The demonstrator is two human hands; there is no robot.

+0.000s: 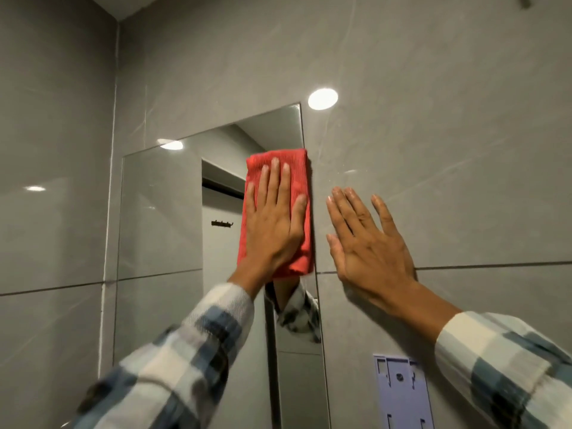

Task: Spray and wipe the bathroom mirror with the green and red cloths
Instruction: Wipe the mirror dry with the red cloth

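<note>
My plaid sleeves (173, 363) fill the bottom of the view, one rising from the lower left and one from the lower right. Beyond my hands, the grey tiled wall (433, 119) takes up most of what I see, with a dark grout line running level with the heel of my right grip. The mirror (161, 212) lies to the left of that grip, frameless and set flat on the tiles, its right edge running down just beside my left grip. My left hand (272, 230) is spread flat, fingers together and pointing up, pressing the red cloth (297, 168) against the glass rather than pinching it. The cloth is folded into a tall rectangle at the mirror's upper right edge; it shows above my fingertips, along both sides of the hand and below the heel. My right hand (368, 243) is open too, fingers fanned, palm flat on the bare tile just right of the cloth and not touching it, holding nothing. Below that grip, a pale lilac plastic bracket (402, 391) sits fixed on the wall. In the glass I see my reflected sleeve under the cloth.
</note>
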